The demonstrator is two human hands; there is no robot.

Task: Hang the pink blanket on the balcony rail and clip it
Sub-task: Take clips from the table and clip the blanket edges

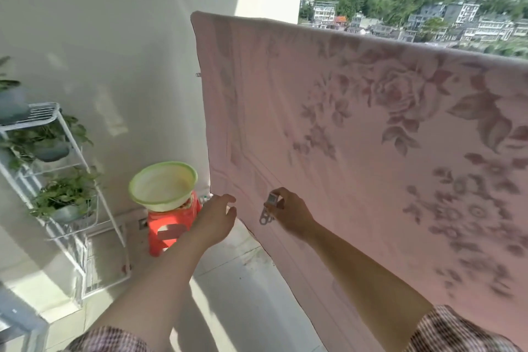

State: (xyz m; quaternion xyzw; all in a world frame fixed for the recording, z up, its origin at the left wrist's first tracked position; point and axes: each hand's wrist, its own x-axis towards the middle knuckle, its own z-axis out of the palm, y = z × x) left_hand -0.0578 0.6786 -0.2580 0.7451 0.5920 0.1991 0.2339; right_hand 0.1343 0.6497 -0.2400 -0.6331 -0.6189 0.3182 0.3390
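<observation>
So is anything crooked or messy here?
Only a little: the green-rimmed basin sits on the red stool and sticks out past its seat, so it looks wobbly. The pink blanket hangs smooth; the right hand pinches a clip, not yet fastened.

Blanket [343,151] blocks front; open floor [228,280] left; stool [174,221], plant rack [40,114] beyond.

Home balcony: plant rack [57,157], hillside houses [428,20].
</observation>
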